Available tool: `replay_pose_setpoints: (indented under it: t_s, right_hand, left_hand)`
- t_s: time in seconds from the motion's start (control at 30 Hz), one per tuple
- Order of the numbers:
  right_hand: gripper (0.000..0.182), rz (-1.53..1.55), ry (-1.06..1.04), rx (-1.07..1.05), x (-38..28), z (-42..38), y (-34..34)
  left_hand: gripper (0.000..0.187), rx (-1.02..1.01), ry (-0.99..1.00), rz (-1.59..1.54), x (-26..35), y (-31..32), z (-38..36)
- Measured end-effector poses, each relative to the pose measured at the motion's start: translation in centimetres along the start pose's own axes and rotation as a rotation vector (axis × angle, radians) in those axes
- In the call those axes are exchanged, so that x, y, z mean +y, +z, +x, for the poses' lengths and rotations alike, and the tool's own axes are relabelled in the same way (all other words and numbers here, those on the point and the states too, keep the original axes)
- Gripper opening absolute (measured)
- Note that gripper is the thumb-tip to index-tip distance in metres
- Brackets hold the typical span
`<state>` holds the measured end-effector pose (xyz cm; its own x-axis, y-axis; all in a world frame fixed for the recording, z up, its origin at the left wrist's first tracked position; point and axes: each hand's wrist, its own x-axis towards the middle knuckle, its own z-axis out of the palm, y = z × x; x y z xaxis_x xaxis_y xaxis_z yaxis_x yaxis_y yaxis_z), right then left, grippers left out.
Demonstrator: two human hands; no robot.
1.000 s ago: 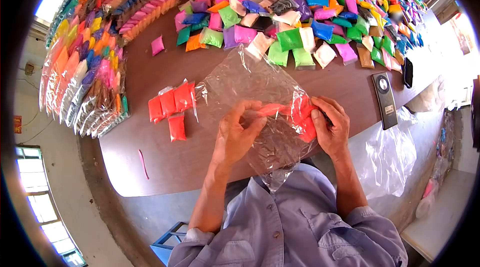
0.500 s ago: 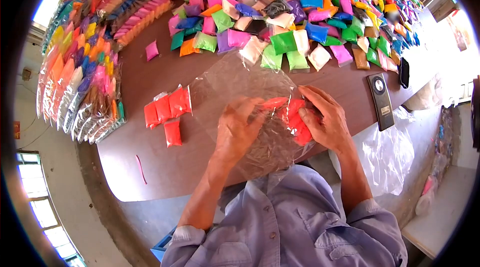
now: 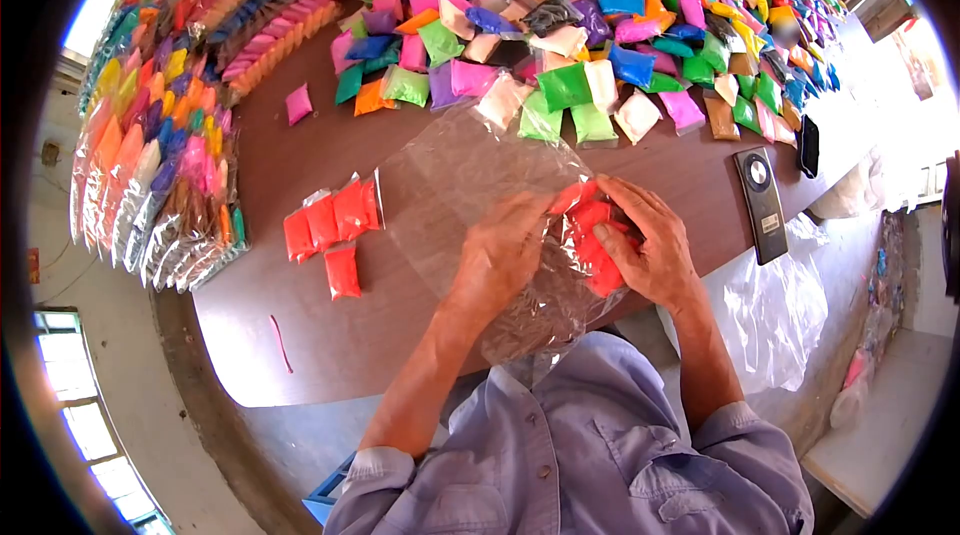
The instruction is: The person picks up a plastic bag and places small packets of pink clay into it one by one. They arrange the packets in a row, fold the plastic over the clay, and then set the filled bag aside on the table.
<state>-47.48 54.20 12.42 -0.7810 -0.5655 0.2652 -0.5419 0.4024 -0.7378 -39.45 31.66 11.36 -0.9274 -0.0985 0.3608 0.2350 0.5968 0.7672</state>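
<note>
the left hand point(image 3: 500, 260) fingers pinch the big clear plastic bag point(image 3: 480, 195) so the right hand point(image 3: 650, 255) fingers can press small red-orange packets point(image 3: 590, 235) inside, over the brown tabletop point(image 3: 300, 175).

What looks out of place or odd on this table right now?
A single pink packet lies alone on bare table, apart from the big colourful pile. A thin pink strip sits stray near the table edge. The red packets left of the clear bag lie loosely, one dropped below the row.
</note>
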Motion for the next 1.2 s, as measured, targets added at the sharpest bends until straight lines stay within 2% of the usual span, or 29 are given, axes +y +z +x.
replay_pose_setpoints:
  t_s: [0.07, 0.17, 0.23, 0.27, 0.33, 0.37, 0.43, 0.6, 0.73, 0.8, 0.9, 0.93, 1.03, 1.13, 1.2]
  right_hand:
    - [0.054, 0.019, -0.004, 0.015, -0.1, 0.1, 0.2]
    - [0.054, 0.026, -0.011, 0.017, -0.2, 0.1, 0.1]
    - [0.054, 0.019, -0.021, -0.003, -0.3, 0.0, -0.2]
    - [0.054, 0.021, -0.011, -0.021, -0.6, -0.2, -0.3]
    - [0.053, 0.044, -0.015, -0.048, -0.9, -0.5, -0.2]
    - [0.052, 0.038, -0.021, -0.044, -0.8, -0.7, -0.1]
    - [0.052, 0.055, -0.041, -0.045, -0.9, -0.7, 0.1]
    - [0.051, 0.014, -0.033, -0.062, -1.1, -0.5, -0.1]
    - [0.049, 0.019, -0.041, -0.054, -0.6, -0.5, 0.1]
    - [0.049, 0.027, -0.048, -0.053, -0.5, -0.6, 0.2]
    - [0.048, 0.042, -0.049, -0.046, -0.5, -0.5, 0.2]
    - [0.048, 0.038, -0.054, -0.045, -0.4, -0.5, 0.2]
    - [0.047, 0.032, -0.05, -0.041, -0.4, -0.7, 0.1]
    - [0.047, 0.036, -0.042, -0.039, -0.4, -0.7, 0.2]
    - [0.047, 0.038, -0.039, -0.039, -0.4, -0.6, 0.2]
  left_hand:
    - [0.029, -0.016, -0.007, -0.021, -0.3, 0.0, 0.1]
    - [0.031, 0.009, 0.104, -0.013, -0.8, 0.1, 0.1]
    - [0.03, -0.112, -0.067, -0.118, 0.0, -0.7, -0.3]
    - [0.03, -0.106, -0.068, -0.113, -0.2, -0.5, -0.5]
    - [0.034, -0.009, 0.082, -0.007, -0.8, 0.1, -1.4]
    - [0.034, -0.002, 0.071, 0.015, -0.5, -0.1, -1.8]
    - [0.035, -0.03, -0.125, 0.002, 0.5, -0.6, -2.8]
    - [0.028, 0.046, -0.196, 0.116, 1.2, -3.9, -6.3]
    - [0.016, 0.363, -0.341, 0.469, -1.4, -10.4, -9.4]
    - [0.019, 0.389, -0.453, 0.769, -2.5, -13.6, -10.2]
    - [0.025, 0.403, -0.508, 0.759, -4.7, -16.0, -11.3]
    - [0.035, 0.409, -0.623, 0.668, -5.2, -16.3, -11.6]
    - [0.044, 0.398, -0.724, 0.506, -3.8, -16.6, -11.6]
    - [0.053, 0.386, -0.796, 0.471, -3.4, -17.2, -12.3]
    - [0.054, 0.37, -0.793, 0.419, -3.3, -17.8, -13.0]
